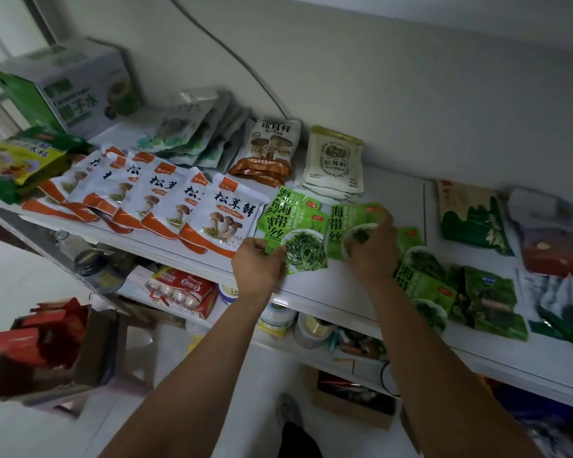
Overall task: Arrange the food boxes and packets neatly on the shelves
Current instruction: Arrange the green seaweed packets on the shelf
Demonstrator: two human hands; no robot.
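On the white top shelf (351,285) lie many food packets. My left hand (258,266) grips the lower left corner of a small stack of light green seaweed packets (291,226). My right hand (372,249) holds another green seaweed packet (348,223) just to the right of that stack, fingers curled over its lower part. More green seaweed packets (424,279) lie to the right of my right wrist. A fanned row of white and orange mushroom packets (166,200) lies to the left.
A green and white carton (76,90) stands at the back left, with yellow-green bags (20,160) in front. Cream packets (338,160) and brown mushroom packets (272,150) lean near the wall. Dark green packets (490,299) and other bags lie right. Lower shelves hold jars and boxes.
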